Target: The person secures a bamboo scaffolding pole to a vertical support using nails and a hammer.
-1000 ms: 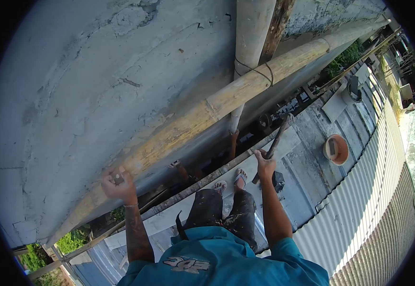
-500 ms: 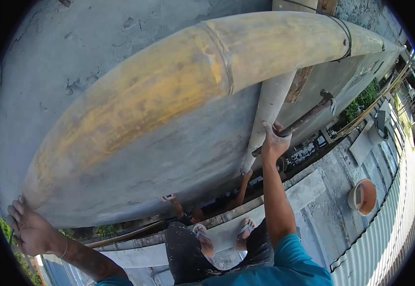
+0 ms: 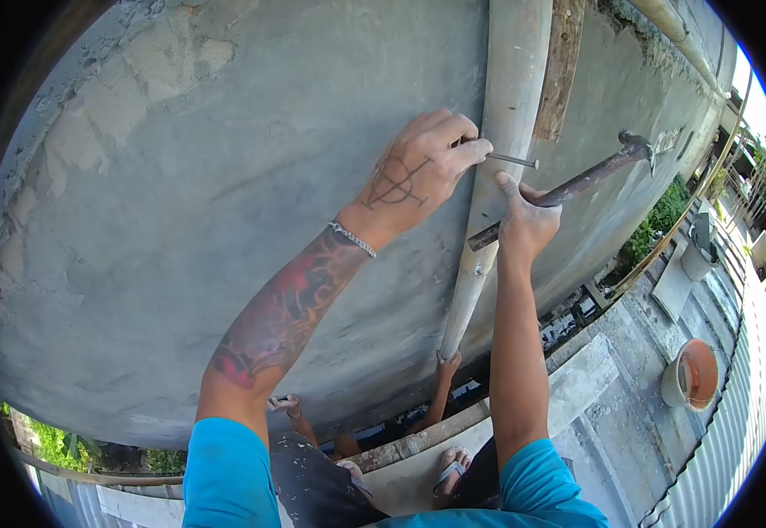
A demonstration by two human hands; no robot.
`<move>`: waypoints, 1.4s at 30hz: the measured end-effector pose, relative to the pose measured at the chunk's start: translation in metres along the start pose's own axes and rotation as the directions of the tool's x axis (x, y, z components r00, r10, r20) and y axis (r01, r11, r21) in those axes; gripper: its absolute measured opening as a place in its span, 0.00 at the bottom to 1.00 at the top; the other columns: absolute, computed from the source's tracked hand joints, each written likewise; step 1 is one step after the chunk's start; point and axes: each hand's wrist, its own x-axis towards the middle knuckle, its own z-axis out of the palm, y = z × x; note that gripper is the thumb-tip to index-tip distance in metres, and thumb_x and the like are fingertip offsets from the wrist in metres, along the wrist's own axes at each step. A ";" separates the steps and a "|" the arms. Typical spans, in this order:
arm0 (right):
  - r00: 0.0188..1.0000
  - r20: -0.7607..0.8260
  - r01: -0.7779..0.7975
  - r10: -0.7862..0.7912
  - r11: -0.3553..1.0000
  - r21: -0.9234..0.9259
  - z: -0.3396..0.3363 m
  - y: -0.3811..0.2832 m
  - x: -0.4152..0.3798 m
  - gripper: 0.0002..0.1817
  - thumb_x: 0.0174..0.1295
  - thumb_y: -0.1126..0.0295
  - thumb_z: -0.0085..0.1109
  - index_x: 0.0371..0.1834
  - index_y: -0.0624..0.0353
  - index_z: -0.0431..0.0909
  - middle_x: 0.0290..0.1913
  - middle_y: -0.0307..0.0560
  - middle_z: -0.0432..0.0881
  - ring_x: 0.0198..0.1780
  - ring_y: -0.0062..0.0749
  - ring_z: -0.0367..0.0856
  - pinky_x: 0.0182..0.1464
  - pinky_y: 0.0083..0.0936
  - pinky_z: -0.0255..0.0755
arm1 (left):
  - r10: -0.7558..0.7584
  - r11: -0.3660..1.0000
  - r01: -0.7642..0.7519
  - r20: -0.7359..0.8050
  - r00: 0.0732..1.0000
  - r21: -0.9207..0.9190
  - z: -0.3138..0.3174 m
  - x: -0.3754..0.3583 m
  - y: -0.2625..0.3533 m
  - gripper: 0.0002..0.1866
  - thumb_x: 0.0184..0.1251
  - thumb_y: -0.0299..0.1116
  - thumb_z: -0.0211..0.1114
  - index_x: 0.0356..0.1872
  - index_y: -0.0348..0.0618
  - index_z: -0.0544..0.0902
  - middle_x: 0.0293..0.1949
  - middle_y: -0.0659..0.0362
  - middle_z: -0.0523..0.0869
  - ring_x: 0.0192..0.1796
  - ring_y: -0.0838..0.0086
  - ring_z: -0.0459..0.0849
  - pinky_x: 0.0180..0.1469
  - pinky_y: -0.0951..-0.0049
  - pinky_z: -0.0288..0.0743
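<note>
My left hand is closed on a long nail; its head points right, in front of the upright bamboo pole. Just below and to the right, my right hand grips a hammer by its dark handle, with the metal head up and to the right. The right hand is at the pole's front. Behind the pole stands a grey plastered wall. Lower down, another person's hand is around the pole's lower part, and that person's other hand is by the wall.
A wooden board runs beside the pole. Another bamboo pole crosses the upper right. Below are a narrow ledge under my feet, an orange bucket on the roofing, corrugated sheets and a grey bucket.
My left hand has left the end of the large curved bamboo and is now at the upright pole, holding a nail. That curved bamboo has mostly gone from view. My right hand still grips the hammer.
</note>
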 end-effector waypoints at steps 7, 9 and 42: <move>0.999 -0.028 0.022 -0.021 0.999 0.043 0.002 0.001 -0.001 0.30 0.38 0.61 0.86 0.33 0.67 0.73 0.30 0.43 0.79 0.31 0.25 0.75 0.40 0.23 0.73 | 0.225 0.964 -0.216 -0.040 0.974 0.158 0.034 0.015 -0.030 0.11 0.56 0.23 0.63 0.41 0.40 0.83 0.40 0.58 0.85 0.42 0.65 0.85 0.41 0.66 0.82; 0.999 -0.031 0.014 -0.013 0.999 0.040 0.002 0.004 -0.002 0.31 0.38 0.60 0.86 0.33 0.67 0.73 0.30 0.43 0.79 0.31 0.25 0.75 0.40 0.24 0.73 | 0.242 0.945 -0.230 -0.025 0.970 0.232 0.038 0.009 -0.029 0.10 0.55 0.24 0.63 0.40 0.40 0.83 0.40 0.58 0.84 0.43 0.65 0.85 0.42 0.66 0.82; 0.992 0.129 -0.010 0.010 1.000 0.004 -0.011 0.012 0.009 0.24 0.48 0.64 0.78 0.37 0.65 0.72 0.30 0.45 0.80 0.32 0.31 0.80 0.39 0.27 0.74 | 0.279 0.956 -0.239 -0.285 0.917 0.167 0.089 0.032 0.010 0.17 0.47 0.26 0.66 0.43 0.38 0.86 0.40 0.59 0.82 0.47 0.65 0.83 0.43 0.69 0.84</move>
